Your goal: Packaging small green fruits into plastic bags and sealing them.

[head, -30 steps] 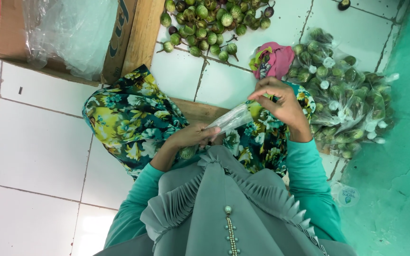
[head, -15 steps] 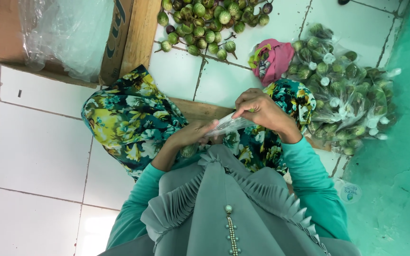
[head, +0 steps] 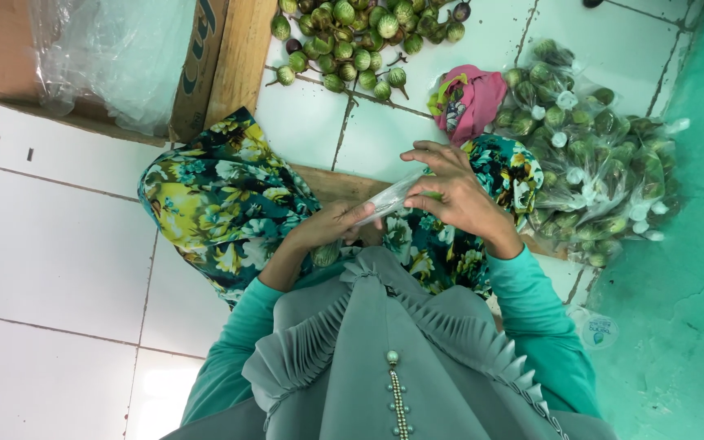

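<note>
A thin, clear, glossy plastic bag (head: pixel 391 198) is crinkling between both hands over matt floral cloth (head: pixel 230 195). Beyond the grip, smooth green eggplants (head: pixel 352 41) are lying on shiny white tiles (head: pixel 67 253).

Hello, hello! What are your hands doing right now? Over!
Left hand and right hand both pinch a small clear plastic bag over the lap. Loose green eggplants ahead; filled bags at right. Nothing between.
</note>
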